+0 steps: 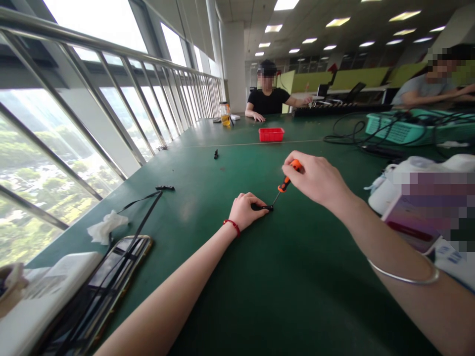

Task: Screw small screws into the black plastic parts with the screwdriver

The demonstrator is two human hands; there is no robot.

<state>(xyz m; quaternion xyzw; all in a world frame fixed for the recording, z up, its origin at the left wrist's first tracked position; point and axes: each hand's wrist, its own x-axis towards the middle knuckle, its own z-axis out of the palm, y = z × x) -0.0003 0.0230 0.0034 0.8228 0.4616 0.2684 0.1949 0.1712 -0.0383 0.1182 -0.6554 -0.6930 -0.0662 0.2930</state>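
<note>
My left hand [248,211] rests on the green table, its fingers closed on a small black part [266,208] that lies flat against the surface. The exact kind of that part is too small to make out. My right hand [315,177] is raised above and to the right of it, gripping the handle of an orange and black screwdriver [285,183]. The shaft slants down to the left, and its tip meets the right end of the black part. Part of the handle is hidden by my right fingers.
Further off stand a red plastic basket [271,135] and a small black piece [215,154]. At left lie a phone [122,262], a black strap [148,212] and crumpled tissue [107,226]. A teal basket with cables [415,129] sits right. A person [269,99] sits opposite.
</note>
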